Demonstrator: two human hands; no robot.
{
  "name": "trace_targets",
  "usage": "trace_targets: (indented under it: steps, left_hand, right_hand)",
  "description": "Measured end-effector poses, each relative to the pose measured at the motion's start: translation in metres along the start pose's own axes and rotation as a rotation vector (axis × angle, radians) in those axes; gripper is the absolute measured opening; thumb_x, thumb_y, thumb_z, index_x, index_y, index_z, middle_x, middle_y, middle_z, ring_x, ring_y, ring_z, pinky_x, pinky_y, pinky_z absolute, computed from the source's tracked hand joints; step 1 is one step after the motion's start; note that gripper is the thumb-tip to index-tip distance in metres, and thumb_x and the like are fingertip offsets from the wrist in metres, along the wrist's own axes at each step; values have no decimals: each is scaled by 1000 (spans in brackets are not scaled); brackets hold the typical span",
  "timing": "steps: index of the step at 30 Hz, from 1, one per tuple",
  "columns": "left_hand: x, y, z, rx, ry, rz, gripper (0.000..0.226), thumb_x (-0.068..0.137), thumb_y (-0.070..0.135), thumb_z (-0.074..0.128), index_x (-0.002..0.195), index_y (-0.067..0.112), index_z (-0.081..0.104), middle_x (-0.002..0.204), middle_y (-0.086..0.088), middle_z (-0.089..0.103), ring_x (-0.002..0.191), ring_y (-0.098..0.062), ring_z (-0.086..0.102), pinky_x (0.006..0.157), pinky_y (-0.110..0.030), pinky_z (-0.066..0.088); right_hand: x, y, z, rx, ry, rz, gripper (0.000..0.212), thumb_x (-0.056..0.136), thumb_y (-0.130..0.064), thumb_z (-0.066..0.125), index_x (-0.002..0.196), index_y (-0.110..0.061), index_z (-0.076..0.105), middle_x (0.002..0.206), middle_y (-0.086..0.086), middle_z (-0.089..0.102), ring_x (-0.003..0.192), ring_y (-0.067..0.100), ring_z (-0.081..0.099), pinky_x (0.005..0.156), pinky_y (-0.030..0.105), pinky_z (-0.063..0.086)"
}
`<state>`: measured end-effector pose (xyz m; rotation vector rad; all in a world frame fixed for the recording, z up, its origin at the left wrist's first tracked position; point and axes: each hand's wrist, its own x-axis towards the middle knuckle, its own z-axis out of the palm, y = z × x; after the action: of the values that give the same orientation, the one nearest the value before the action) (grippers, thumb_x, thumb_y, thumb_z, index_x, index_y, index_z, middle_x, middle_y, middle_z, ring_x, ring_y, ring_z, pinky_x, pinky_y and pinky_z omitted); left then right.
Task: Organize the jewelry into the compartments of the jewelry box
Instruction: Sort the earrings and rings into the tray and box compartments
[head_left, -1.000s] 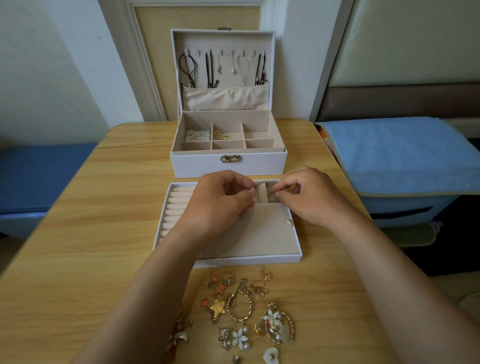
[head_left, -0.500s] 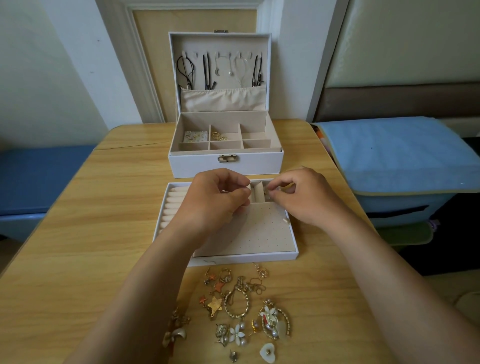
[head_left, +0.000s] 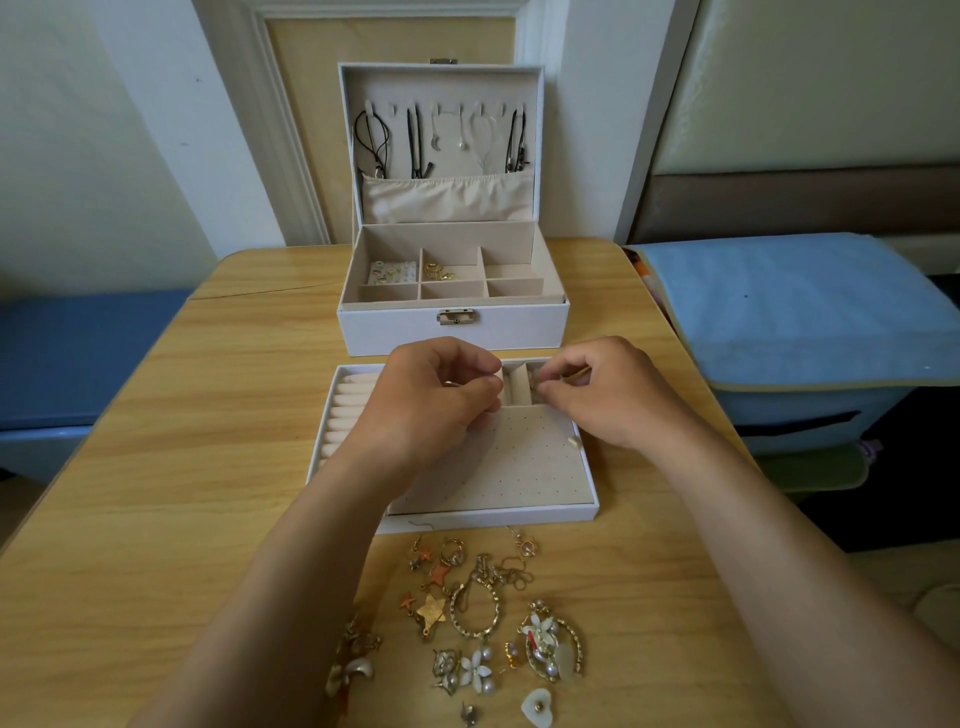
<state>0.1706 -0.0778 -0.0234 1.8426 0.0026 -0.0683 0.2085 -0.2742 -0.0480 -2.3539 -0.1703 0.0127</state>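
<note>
The white jewelry box (head_left: 452, 332) stands open at the back of the table, with necklaces hung in its lid and small gold pieces in two back compartments. Its removed tray (head_left: 519, 517) lies in front, with ring rolls on the left and a perforated earring panel. My left hand (head_left: 431, 400) and my right hand (head_left: 602, 395) hover over the tray's small back compartments, fingertips almost meeting. Each pinches something tiny; a gold glint shows at my right fingertips, and the rest is hidden. Loose jewelry (head_left: 478, 613) lies in a pile near the table's front edge.
A small white bit (head_left: 573, 442) rests on the perforated panel. The wooden table (head_left: 182, 467) has bare wood left and right of the tray. A blue-covered bin (head_left: 800, 322) stands off the right edge, a blue bench (head_left: 78, 353) off the left.
Both hands stay over the tray's back compartments. The fingertips have drawn slightly closer together and shifted a little to the left.
</note>
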Motion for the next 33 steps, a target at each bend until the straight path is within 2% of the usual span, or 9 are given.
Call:
trace_targets:
  steps: [12, 18, 22, 26, 33]
  left_hand:
    - [1, -1, 0, 12, 7, 2, 10, 89, 8, 70, 93, 17, 72, 81, -6, 74, 81, -25, 72, 80, -49, 60]
    - [0, 0, 0, -5, 11, -8, 10, 90, 9, 70, 94, 16, 73, 82, -7, 74, 82, -27, 73, 81, -51, 60]
    - [-2, 4, -1, -28, 12, -14, 9, 91, 8, 67, 95, 15, 72, 85, -10, 74, 83, -25, 73, 82, -48, 60]
    - [-6, 7, -8, -57, 24, 4, 9, 91, 4, 67, 92, 11, 72, 85, -14, 73, 84, -28, 72, 78, -39, 62]
    - [-23, 9, -27, -61, 71, 46, 8, 90, 3, 67, 92, 9, 72, 85, -15, 73, 82, -26, 73, 78, -39, 62]
  right_hand:
    - [-1, 0, -3, 4, -29, 15, 7, 89, -32, 69, 91, -39, 71, 103, -18, 64, 91, -4, 55, 68, 18, 41]
    - [0, -1, -5, 70, -21, 21, 11, 91, -31, 65, 94, -35, 75, 102, -20, 66, 94, -1, 57, 75, 24, 47]
    - [-4, -4, -10, 61, -10, -2, 19, 95, -23, 60, 100, -32, 76, 104, -19, 67, 93, -3, 57, 73, 20, 45]
    - [-11, -8, -16, 44, 24, -3, 21, 96, -21, 59, 103, -31, 75, 107, -17, 67, 94, -2, 57, 70, 16, 42]
    - [-34, -23, -19, 18, 98, -44, 17, 92, -21, 63, 99, -30, 75, 91, -16, 67, 84, 2, 63, 64, 17, 43]
